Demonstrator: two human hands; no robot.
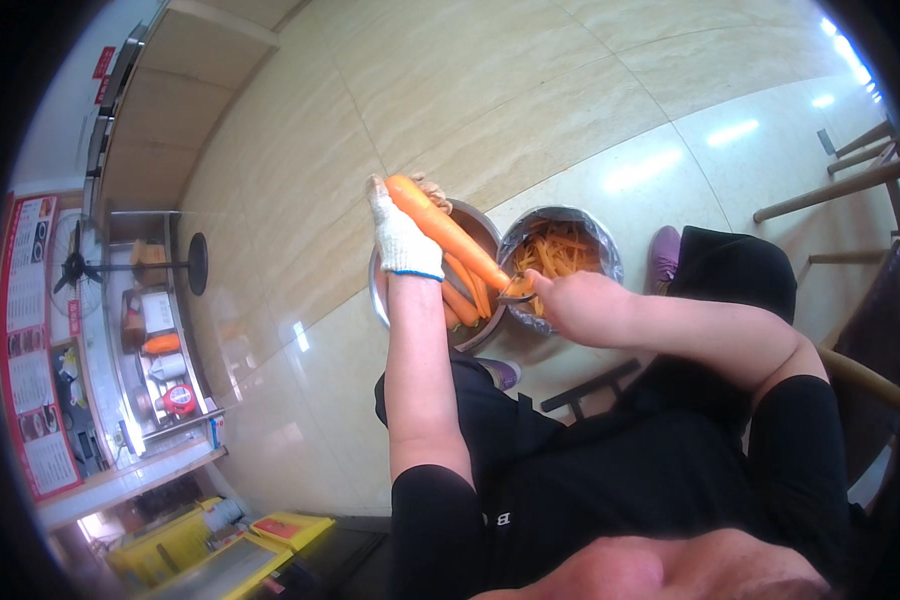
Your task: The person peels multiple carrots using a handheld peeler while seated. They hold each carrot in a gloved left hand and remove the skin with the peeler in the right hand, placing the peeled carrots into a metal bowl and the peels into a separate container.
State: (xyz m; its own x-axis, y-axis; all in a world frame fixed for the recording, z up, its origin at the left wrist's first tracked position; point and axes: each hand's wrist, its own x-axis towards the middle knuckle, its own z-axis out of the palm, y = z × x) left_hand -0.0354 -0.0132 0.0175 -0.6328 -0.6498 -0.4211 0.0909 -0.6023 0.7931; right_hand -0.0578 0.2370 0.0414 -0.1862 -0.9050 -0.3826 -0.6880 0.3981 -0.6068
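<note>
My left hand [409,236], in a white knit work glove with a blue cuff edge, grips a large peeled-looking carrot [450,232] that slants down towards the right. At its lower tip my bare right hand [581,304] holds a peeler [517,289], partly hidden by the fingers. Several carrots [461,302] lie in a round metal basin [496,328] beneath the left hand. Right of it stands a round bin [616,259] lined with a plastic bag, with orange peelings [559,247] inside, under the peeler and right hand.
Wooden chairs [832,191] stand at the right on the tiled floor [495,90]. Purple shoes [666,259] are beside the bin and below the basin. A pedestal fan [79,266] and a counter with kitchen items are at the left; yellow containers [292,529] are at the lower left.
</note>
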